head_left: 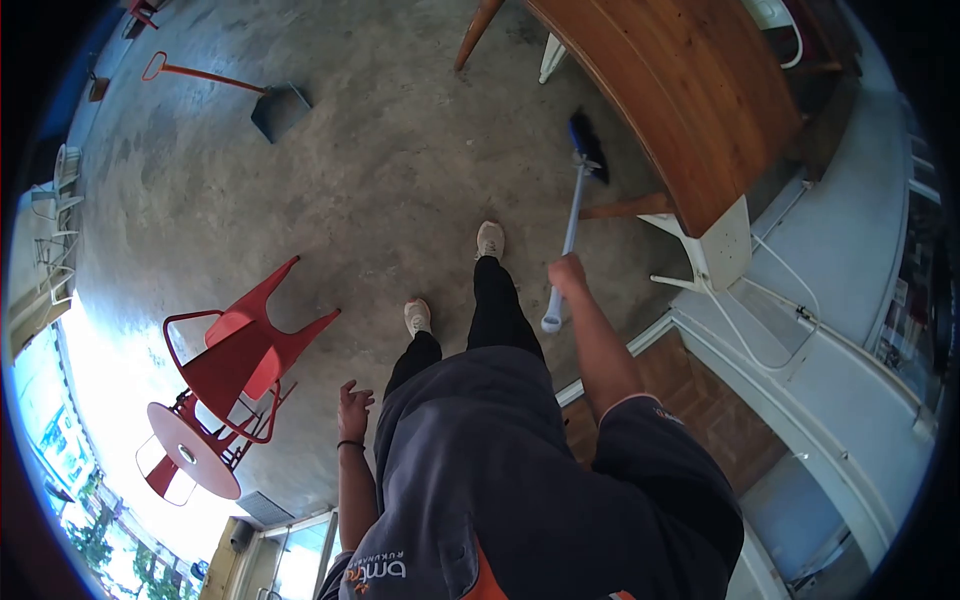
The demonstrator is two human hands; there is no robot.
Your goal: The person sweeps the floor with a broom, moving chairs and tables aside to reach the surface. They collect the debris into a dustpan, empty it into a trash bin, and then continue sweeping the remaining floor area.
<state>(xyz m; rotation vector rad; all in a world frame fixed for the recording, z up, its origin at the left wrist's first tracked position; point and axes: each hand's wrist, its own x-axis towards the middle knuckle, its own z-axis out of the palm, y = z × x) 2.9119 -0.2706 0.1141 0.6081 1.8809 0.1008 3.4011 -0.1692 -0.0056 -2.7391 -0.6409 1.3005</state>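
Observation:
My right hand (pixel 568 275) is wrapped round the pale handle of a broom (pixel 575 215), near the handle's top end. The broom's blue head with dark bristles rests on the concrete floor, close to the wooden table. On the other side of my body, my left hand (pixel 355 410) hangs free with its fingers apart and a dark band at the wrist. A dustpan (pixel 281 112) with a long orange handle lies on the floor at the upper left, far from both hands.
A long wooden table (pixel 690 90) fills the upper right, with a white metal chair (pixel 720 245) at its end. Red chairs (pixel 240 355) stand at the left by a small round table (pixel 193 450). A white-framed doorway (pixel 790 440) is at the lower right.

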